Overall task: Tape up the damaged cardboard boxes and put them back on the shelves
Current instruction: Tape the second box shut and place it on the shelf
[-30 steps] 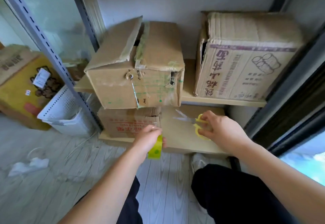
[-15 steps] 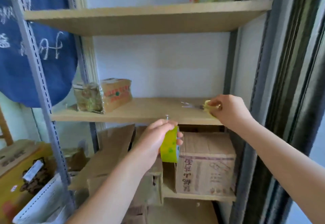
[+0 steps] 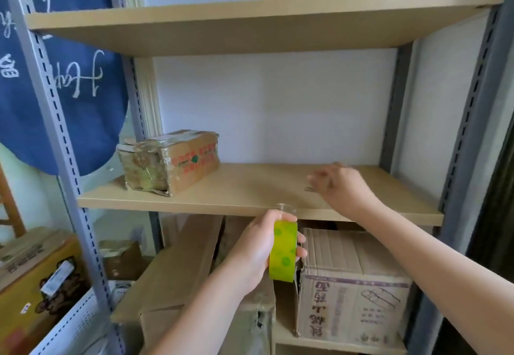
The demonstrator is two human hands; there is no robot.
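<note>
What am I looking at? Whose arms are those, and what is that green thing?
A person wears a camera on their head, so you see what they see: their own two arms reaching toward a shelf rack. There is no robot here. The left hand grips a roll of green tape, used for mending torn boxes. The right hand is over the middle shelf; it is blurry, so I cannot tell whether it holds anything. On that shelf, to the left, sits a small cardboard box already wrapped in clear tape. Below it are bigger cardboard boxes, one with an open flap and one with printed writing.
</note>
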